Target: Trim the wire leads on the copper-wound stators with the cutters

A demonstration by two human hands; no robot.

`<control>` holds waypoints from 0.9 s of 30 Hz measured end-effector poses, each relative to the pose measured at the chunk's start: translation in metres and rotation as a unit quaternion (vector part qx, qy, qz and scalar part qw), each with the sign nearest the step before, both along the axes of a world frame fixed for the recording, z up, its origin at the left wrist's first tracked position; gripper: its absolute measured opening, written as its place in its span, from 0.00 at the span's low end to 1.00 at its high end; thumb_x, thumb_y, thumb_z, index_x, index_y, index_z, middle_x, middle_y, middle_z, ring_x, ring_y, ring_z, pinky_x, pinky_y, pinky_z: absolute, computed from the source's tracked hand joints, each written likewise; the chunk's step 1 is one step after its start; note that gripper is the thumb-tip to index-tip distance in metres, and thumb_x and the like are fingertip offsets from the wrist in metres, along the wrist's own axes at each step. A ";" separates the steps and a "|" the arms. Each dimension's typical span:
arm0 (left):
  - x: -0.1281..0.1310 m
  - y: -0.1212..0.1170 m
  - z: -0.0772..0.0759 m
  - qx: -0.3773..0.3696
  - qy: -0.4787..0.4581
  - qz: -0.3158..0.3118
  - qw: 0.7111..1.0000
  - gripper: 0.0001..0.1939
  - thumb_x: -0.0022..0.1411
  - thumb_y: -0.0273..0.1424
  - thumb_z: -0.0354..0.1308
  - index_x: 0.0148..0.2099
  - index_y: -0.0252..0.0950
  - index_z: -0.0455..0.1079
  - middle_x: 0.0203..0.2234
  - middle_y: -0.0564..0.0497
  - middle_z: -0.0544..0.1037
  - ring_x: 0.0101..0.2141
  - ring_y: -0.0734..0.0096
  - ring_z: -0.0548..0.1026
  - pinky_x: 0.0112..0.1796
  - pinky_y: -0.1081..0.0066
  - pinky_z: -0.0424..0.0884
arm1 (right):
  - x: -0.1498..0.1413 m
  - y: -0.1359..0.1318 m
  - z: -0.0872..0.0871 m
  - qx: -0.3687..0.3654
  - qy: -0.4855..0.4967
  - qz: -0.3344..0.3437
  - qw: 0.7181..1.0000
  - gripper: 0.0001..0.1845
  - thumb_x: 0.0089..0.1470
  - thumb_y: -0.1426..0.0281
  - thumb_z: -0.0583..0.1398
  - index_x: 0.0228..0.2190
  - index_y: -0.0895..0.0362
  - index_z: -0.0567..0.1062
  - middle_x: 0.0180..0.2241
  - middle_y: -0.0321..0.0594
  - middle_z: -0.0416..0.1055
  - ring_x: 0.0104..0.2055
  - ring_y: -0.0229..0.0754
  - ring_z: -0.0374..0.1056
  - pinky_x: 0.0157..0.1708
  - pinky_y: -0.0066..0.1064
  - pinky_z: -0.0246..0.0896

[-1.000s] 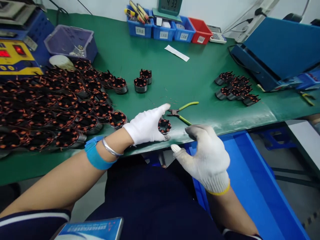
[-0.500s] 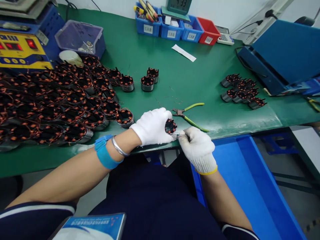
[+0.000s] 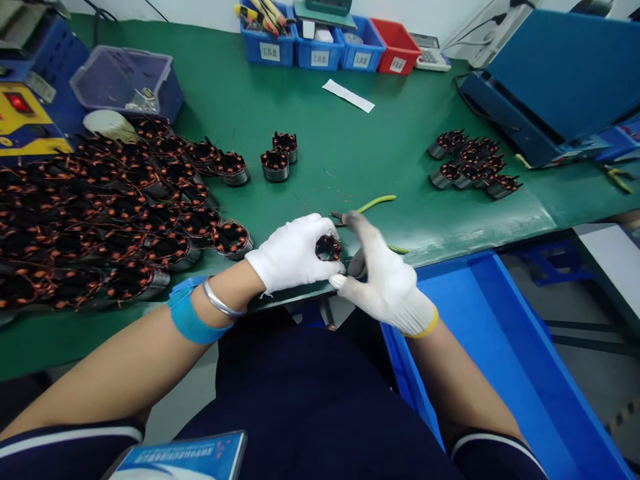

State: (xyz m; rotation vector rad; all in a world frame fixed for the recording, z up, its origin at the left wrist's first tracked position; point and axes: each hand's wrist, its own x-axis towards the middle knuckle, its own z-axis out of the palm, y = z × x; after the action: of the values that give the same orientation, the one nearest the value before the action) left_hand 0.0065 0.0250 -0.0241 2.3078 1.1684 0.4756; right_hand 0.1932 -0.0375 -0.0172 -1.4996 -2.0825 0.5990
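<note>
My left hand (image 3: 297, 253), in a white glove, is closed around a small motor stator (image 3: 327, 248) with copper windings, held near the front edge of the green bench. Just right of it, my right hand (image 3: 383, 277), also gloved, has its thumb and index finger spread wide, with nothing visible between them. Its thumb tip comes close to the stator. Behind the right hand lie cutting pliers (image 3: 377, 202) with green handles, partly hidden by the fingers. Thin wire scraps (image 3: 333, 193) are scattered on the bench beyond the stator.
Many stators (image 3: 120, 227) crowd the left side; two (image 3: 275, 165) stand apart, and a small group (image 3: 467, 163) sits at right. Behind are blue bins (image 3: 270, 52), a red bin (image 3: 397, 48) and a paper strip (image 3: 349, 95). A blue tray (image 3: 495, 333) lies below the edge.
My right thumb and index finger have opened from a pinch beside the stator and spread apart. My left hand keeps its hold. The whole view has shifted slightly.
</note>
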 end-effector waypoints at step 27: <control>0.011 -0.014 -0.013 0.068 -0.032 -0.059 0.995 0.07 0.55 0.33 0.54 0.36 0.38 0.67 0.34 0.48 0.73 0.37 0.63 0.70 0.40 0.63 0.68 | 0.015 -0.005 -0.010 -0.238 0.175 -0.076 0.952 0.11 0.57 0.65 0.56 0.29 0.57 0.74 0.20 0.33 0.70 0.20 0.34 0.63 0.23 0.26 0.58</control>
State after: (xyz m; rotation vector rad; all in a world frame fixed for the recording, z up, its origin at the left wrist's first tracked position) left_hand 0.0177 0.0110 -0.0375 2.4409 0.9902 0.5974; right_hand 0.2080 -0.0421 -0.0269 -1.6386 -1.6014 1.2716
